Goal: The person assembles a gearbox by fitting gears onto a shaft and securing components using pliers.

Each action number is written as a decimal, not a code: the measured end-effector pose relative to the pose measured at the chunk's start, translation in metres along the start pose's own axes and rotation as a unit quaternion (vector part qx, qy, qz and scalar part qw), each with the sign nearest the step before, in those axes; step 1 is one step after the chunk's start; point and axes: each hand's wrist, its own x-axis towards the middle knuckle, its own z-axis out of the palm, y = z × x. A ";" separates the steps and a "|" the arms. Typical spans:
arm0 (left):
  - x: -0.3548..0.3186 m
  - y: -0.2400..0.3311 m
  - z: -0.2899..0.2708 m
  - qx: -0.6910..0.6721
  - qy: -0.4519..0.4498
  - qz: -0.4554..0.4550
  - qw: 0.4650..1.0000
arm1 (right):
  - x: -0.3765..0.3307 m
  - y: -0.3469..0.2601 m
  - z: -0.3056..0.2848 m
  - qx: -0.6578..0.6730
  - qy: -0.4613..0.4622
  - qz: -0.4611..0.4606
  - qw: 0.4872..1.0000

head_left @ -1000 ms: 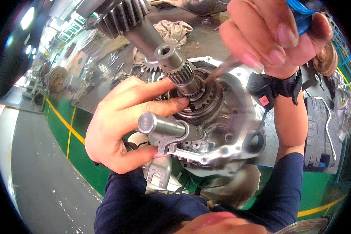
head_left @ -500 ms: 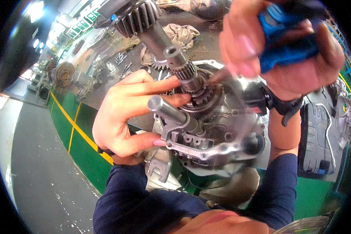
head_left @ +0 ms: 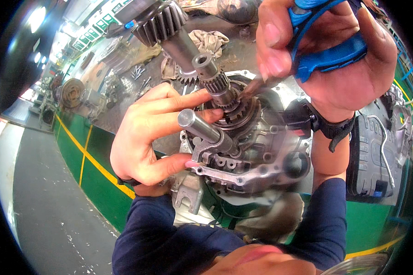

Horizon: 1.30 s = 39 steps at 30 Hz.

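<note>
Pliers with blue handles (head_left: pixel 332 59) lie in my right hand (head_left: pixel 367 75), which is closed round them. Their handles stand spread apart, and their dark jaws reach down-left to the base of a splined shaft (head_left: pixel 214 80) where it rises from a gear (head_left: pixel 245 112). My left hand (head_left: pixel 142 130) has its fingers stretched apart: two fingertips touch the shaft's base and gear, and the thumb rests by the edge of the metal gearbox housing (head_left: pixel 261 172). Between thumb and fingers stands a smooth steel rod (head_left: pixel 199 126). Whether the jaws grip a ring cannot be made out.
Behind the shaft, a large helical gear on a thick shaft (head_left: pixel 183 50) leans over the bench. A crumpled cloth (head_left: pixel 209 41) and loose bolts (head_left: pixel 136 72) lie beyond. A grey tool case (head_left: pixel 374 153) sits at right. A forked bracket (head_left: pixel 188 195) is below my left hand.
My right hand has shifted slightly left and up, and the pliers' handles now show wider apart. The jaws stay at the shaft's base. My left hand keeps nearly the same place.
</note>
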 end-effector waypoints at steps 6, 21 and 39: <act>0.001 0.000 0.001 0.015 0.000 0.001 1.000 | 0.002 -0.002 0.007 -0.022 -0.014 0.007 1.000; 0.003 0.004 0.003 0.044 0.000 -0.018 0.999 | -0.022 -0.004 0.020 -0.133 0.112 -0.077 0.982; 0.003 0.004 -0.001 0.035 -0.023 -0.027 0.999 | -0.013 0.011 -0.035 -0.061 -0.056 -0.119 0.989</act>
